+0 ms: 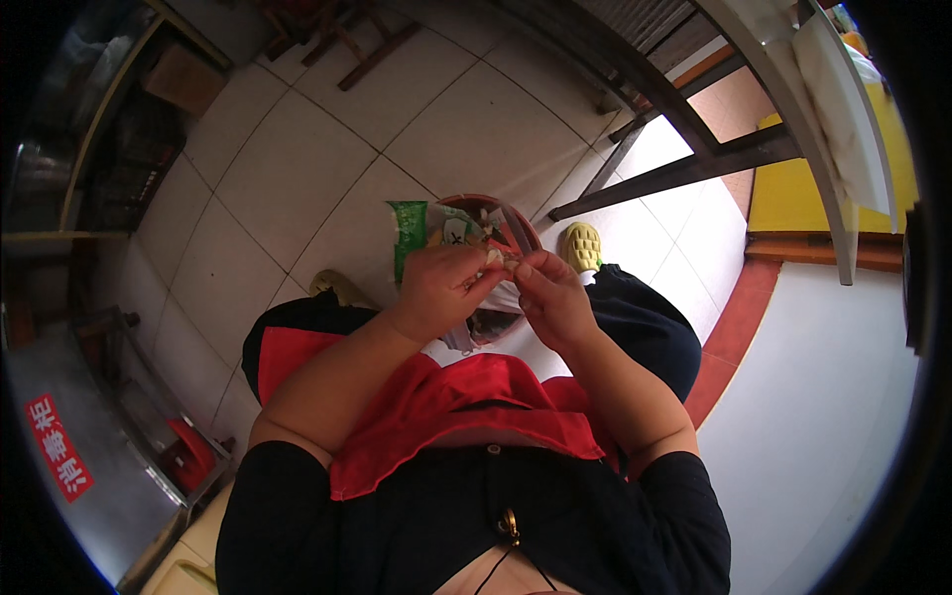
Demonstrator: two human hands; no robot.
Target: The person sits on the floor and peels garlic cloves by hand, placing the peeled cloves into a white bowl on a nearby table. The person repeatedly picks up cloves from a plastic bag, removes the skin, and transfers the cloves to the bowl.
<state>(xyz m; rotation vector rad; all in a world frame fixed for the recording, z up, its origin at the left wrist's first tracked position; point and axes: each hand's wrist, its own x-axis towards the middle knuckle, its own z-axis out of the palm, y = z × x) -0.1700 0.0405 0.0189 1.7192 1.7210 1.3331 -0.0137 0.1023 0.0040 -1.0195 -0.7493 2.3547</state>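
My left hand (444,286) and my right hand (552,299) meet fingertip to fingertip in front of my lap. Between the left thumb and fingers sits a small whitish piece (494,257), which looks like a garlic clove. My right thumb and index finger pinch a second small pale piece (511,265) right beside it. Under both hands stands a round reddish-brown bin (470,198) with scraps and plastic in it. A green and clear plastic packet (410,227) hangs over its left rim. The hands hide much of the bin's inside.
Yellow clogs (581,245) flank the bin on a tiled floor (327,149). A red apron (476,387) covers my lap. Dark table legs (669,175) rise at right, near a white wall (811,401). Shelving (111,119) and a metal cabinet (89,416) bearing writing stand at left.
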